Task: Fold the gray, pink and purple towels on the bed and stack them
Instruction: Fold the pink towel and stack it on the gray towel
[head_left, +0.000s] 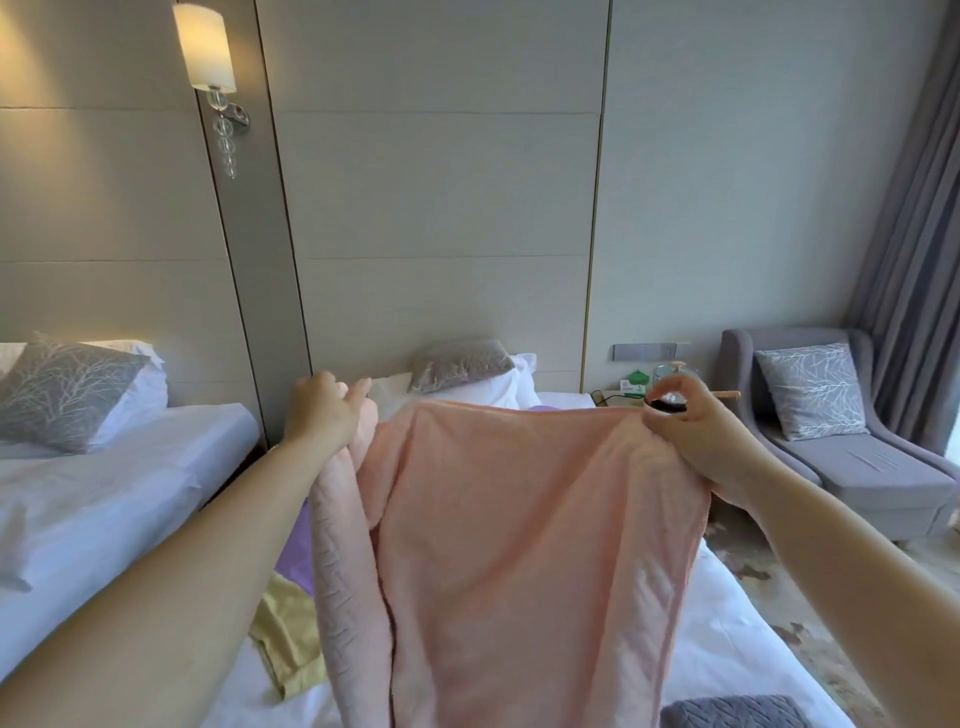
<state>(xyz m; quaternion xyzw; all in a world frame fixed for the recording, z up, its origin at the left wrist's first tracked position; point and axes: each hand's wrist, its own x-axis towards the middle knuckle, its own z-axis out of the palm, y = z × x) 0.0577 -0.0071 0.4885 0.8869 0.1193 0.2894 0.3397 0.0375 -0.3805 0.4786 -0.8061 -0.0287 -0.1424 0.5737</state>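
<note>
I hold the pink towel (519, 561) up in front of me over the bed (737, 654). My right hand (691, 431) pinches its top right corner. My left hand (327, 410) grips the top left part, where the towel bunches and hangs in a fold. The purple towel (293, 551) shows partly behind the pink one on the left, with a sliver above its top edge. The gray towel (737, 712) lies at the bottom right on the bed.
A yellow cloth (285, 634) lies on the bed at the lower left. A second bed (104, 467) stands to the left. Pillows (462, 369) sit at the headboard. A nightstand (623, 397) and a gray armchair (841, 447) stand to the right.
</note>
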